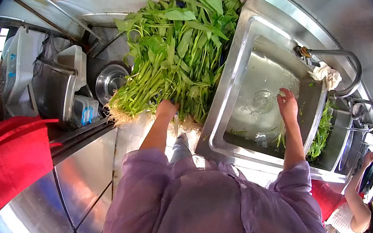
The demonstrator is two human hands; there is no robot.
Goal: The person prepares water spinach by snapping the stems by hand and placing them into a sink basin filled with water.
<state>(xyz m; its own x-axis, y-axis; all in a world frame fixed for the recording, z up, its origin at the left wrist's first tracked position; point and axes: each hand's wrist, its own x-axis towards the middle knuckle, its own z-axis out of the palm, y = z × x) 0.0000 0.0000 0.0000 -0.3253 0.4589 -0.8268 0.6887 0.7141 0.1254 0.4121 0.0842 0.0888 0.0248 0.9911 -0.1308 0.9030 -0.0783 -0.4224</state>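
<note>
Right hand [288, 104] over sink [230, 84] holding water [255, 86]; greens [321, 132] in next basin [337, 146].

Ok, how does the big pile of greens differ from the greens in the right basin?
The big pile looks larger than the basin greens. The pile shows pale roots at its near end; the basin greens show none. The pile lies outside the sink, while the basin greens lie inside the right basin. Both are green and leafy.
</note>
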